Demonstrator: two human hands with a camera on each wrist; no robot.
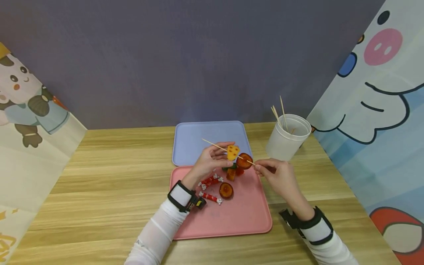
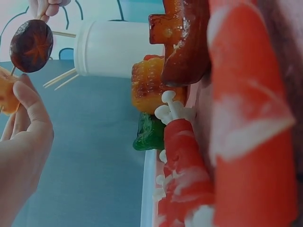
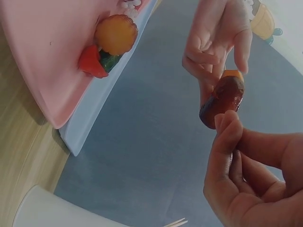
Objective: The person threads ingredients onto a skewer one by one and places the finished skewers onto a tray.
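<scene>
A wooden skewer [image 1: 215,145] slants above the trays, bearing a yellow piece with brown spots [image 1: 233,152] and a brown mushroom cap [image 1: 244,161], which looks like a toy. My left hand [image 1: 209,159] holds the yellow piece between thumb and fingers; in the left wrist view the thumb lies against this piece [image 2: 7,94]. At the mushroom's end, my right hand [image 1: 278,176] pinches the skewer between thumb and forefinger. The right wrist view shows those fingertips close by the mushroom [image 3: 225,97], which partly hides the yellow piece.
Below the hands, a pink tray [image 1: 222,222] carries several red-and-white rolls [image 1: 211,198], another mushroom cap [image 1: 226,190], a corn piece [image 2: 147,87], and green and red pieces. Behind it lies a blue tray [image 1: 205,130]. A white tub [image 1: 281,145] with several skewers stands at right.
</scene>
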